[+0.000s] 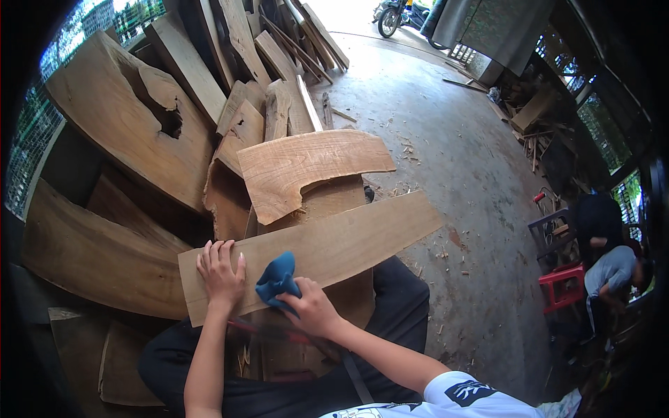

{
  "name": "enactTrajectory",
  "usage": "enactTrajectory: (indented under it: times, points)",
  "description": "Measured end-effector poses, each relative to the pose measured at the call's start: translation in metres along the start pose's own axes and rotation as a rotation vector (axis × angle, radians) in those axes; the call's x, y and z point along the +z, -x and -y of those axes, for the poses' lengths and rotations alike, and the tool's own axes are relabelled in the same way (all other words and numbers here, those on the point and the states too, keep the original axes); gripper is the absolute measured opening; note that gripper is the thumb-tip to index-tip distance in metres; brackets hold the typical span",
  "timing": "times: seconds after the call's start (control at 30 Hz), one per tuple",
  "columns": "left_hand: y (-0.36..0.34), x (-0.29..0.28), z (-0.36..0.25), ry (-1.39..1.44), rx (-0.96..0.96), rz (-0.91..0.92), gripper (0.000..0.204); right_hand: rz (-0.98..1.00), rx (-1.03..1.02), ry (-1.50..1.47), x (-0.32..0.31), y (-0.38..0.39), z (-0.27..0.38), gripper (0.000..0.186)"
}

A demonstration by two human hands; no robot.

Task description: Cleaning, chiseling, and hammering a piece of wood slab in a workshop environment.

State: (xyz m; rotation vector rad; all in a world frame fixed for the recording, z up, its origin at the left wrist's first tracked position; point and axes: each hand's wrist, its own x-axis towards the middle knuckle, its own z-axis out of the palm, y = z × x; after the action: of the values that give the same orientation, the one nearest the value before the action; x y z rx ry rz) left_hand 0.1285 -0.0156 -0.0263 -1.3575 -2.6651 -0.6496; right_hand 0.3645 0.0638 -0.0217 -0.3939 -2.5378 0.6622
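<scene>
Pinching a blue cloth (277,273) btwn thumb n fingers, R hand (310,305) is by near edge of the board (348,240), cloth bunched past fingertips; L hand (221,275) on its left end, fingers loosely spread.

Daylight blazes white at the far opening (352,19), glossing the grey floor (488,244) and softly lighting the plank (334,240); the right side falls dim, edges bowing into blackness.

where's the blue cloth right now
In the head view, the blue cloth is left of centre, gripped in the person's right hand, over the long board and just right of the left hand.
</scene>
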Motion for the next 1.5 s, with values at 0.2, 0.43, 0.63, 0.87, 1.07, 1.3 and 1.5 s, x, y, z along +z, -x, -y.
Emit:
enactTrajectory:
  times: [0.2,0.43,0.63,0.87,1.07,1.3,1.5]
  points:
    - [0.002,-0.001,-0.001,0.016,0.0,0.0,0.047,-0.086,0.228,0.148,-0.049,-0.026,-0.094,0.028]
    - [-0.004,0.006,-0.008,0.009,0.0,-0.002,0.047,-0.576,0.659,0.32,-0.067,-0.041,-0.176,0.025]
    - [0.0,0.001,-0.001,-0.001,0.005,-0.017,0.046,-0.126,0.221,0.096,0.008,-0.028,-0.022,0.034]
    - [0.001,0.002,0.0,0.009,-0.008,-0.006,0.047,-0.228,0.498,0.393,-0.083,-0.022,-0.15,0.026]
    - [-0.002,0.004,-0.003,-0.029,0.001,-0.011,0.047,-0.475,0.897,0.349,-0.1,-0.023,-0.189,0.029]
    - [0.001,0.006,-0.001,-0.032,0.002,0.007,0.047,0.056,-0.012,0.133,0.018,-0.001,0.013,0.033]
    - [0.0,0.002,-0.011,-0.031,-0.009,0.024,0.047,-0.159,0.264,0.315,-0.069,-0.033,-0.121,0.027]
